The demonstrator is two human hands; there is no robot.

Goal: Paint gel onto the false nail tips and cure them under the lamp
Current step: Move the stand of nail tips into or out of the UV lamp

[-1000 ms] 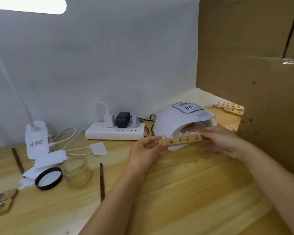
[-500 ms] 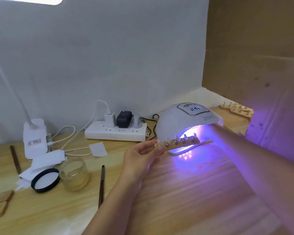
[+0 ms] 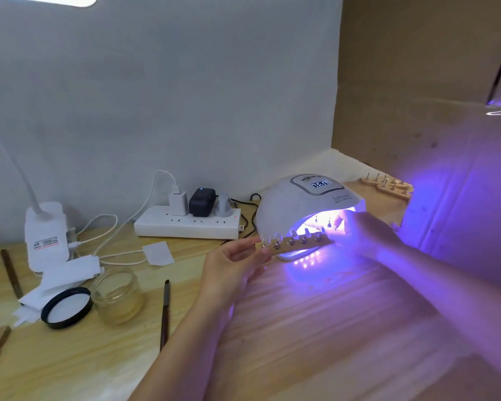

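nail strip: small pale wooden strip (image 3: 294,245) with a row of clear false nail tips (image 3: 292,234) standing on little metal pegs. It's held level right at the mouth of the lamp, its right end in the purple glow, its left end outside.
lamp: white dome-shaped curing lamp (image 3: 304,204), lit up violet inside, with a digital readout on top that I can't read. It sits on the bench with its opening facing the person.
left hand (image 3: 233,263): pinches the left end of the strip, thumb on the near edge and fingers behind.
right hand (image 3: 365,235): at the right end of the strip, partly inside the opening. The glow washes it out, so honestly I can't tell if it's gripping or only steadying.
step in hand: looks like feeding the strip in to cure.
how to do it well: keep the strip flat so wet gel doesn't run, don't let the tips brush the dome's rim, set it square under the LEDs, then let go and pull both hands out.
bench (image 3: 315,328): light wood planks.
other stuff: open glass jar (image 3: 117,296), its black lid (image 3: 66,308) and a dark brush (image 3: 165,314) well left of the lamp; white power strip (image 3: 185,225) behind; more wooden peg holders (image 3: 388,185) past the lamp.
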